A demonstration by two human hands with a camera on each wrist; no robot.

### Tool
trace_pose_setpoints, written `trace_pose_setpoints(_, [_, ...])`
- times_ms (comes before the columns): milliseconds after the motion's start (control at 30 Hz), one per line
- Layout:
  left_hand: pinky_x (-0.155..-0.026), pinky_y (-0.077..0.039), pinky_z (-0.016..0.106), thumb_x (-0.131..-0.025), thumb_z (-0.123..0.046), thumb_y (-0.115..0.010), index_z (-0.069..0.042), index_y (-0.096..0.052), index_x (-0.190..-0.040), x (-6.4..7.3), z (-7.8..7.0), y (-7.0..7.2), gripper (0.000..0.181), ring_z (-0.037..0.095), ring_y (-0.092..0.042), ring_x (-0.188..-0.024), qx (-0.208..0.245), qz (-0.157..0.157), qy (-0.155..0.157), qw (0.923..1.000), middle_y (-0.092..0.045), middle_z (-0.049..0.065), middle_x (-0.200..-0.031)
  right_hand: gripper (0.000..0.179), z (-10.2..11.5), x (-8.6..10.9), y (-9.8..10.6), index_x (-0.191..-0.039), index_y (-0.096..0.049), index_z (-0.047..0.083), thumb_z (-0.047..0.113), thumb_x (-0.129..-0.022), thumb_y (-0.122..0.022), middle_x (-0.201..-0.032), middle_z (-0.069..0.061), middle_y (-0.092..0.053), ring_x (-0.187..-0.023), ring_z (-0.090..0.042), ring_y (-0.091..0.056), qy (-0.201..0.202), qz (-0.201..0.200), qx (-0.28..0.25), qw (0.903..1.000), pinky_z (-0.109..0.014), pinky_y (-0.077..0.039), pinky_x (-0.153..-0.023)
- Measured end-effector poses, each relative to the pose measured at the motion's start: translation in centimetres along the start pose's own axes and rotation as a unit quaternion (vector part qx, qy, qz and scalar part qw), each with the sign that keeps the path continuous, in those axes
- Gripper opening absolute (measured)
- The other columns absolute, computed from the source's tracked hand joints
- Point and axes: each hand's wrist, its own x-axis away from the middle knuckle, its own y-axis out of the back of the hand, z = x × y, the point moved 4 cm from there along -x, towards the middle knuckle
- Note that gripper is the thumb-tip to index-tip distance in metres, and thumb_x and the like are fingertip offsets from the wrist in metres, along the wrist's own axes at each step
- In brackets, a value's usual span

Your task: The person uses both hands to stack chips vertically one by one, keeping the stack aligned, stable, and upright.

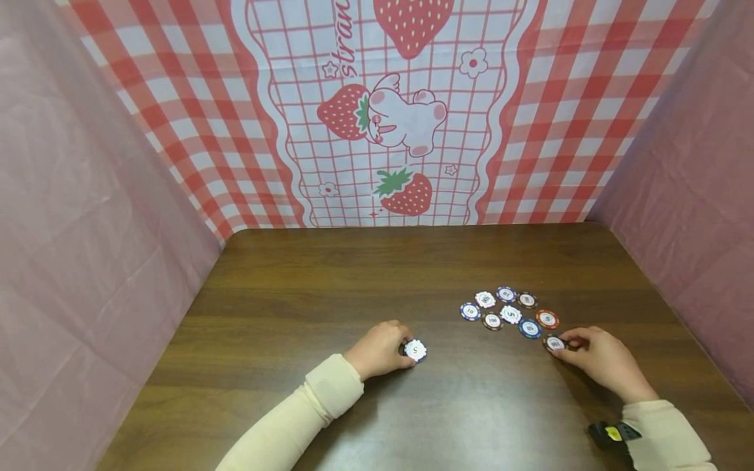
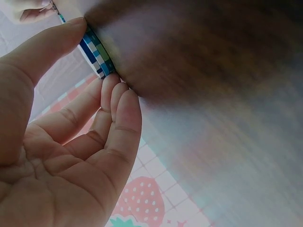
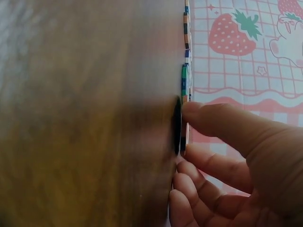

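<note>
My left hand pinches a small stack of poker chips by its edges, low over the wooden table. The top chip is white with a 5 on it, and the left wrist view shows layered blue, white and green edges between thumb and fingers. At the right, my right hand pinches a dark-edged 100 poker chip between thumb and index finger. That chip lies at the near right end of a loose group of chips, close to a blue-green chip and a red chip.
Other chips lie flat on the table, among them a white 5 chip, a blue 10 chip and a brown 100 chip. A checked strawberry cloth hangs behind the table, with pink cloth at the sides.
</note>
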Motion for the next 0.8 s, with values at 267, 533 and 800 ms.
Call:
trace_pose_setpoints(267, [-0.072,-0.048,0.020,-0.074,-0.027,-0.083,-0.009,-0.071,-0.099,0.0,0.0,-0.1,0.033,0.008,-0.059,-0.080,0.003,0.001,-0.001,1.0000,-0.067,-0.001,-0.090,0.035,0.9,-0.1,-0.1,-0.100,-0.070,-0.004,0.025,-0.081,-0.079,-0.083,-0.009,-0.072,-0.066,0.003,-0.056,0.013,-0.025,-0.040,0.9988,-0.022,-0.045,-0.058])
trace_pose_setpoints(533, [-0.072,-0.048,0.021,-0.074,-0.027,-0.083,-0.008,-0.071,-0.098,0.0,0.1,-0.1,0.033,0.009,-0.060,-0.080,0.003,0.000,-0.006,1.0000,-0.068,0.000,-0.090,0.032,3.3,-1.1,-0.8,-0.099,-0.070,-0.004,0.020,-0.080,-0.080,-0.079,-0.007,-0.072,-0.064,0.008,-0.054,0.046,-0.058,-0.073,0.9946,-0.019,-0.045,-0.058])
trace_pose_setpoints(800, [-0.072,-0.048,0.021,-0.073,-0.026,-0.084,-0.008,-0.071,-0.098,0.0,0.1,-0.1,0.033,0.009,-0.060,-0.081,0.004,0.000,-0.006,1.0000,-0.068,0.000,-0.090,0.030,6.3,-2.3,-1.3,-0.100,-0.071,0.000,0.020,-0.081,-0.080,-0.081,-0.006,-0.071,-0.067,0.005,-0.055,0.074,-0.054,-0.104,0.9903,-0.019,-0.047,-0.059])
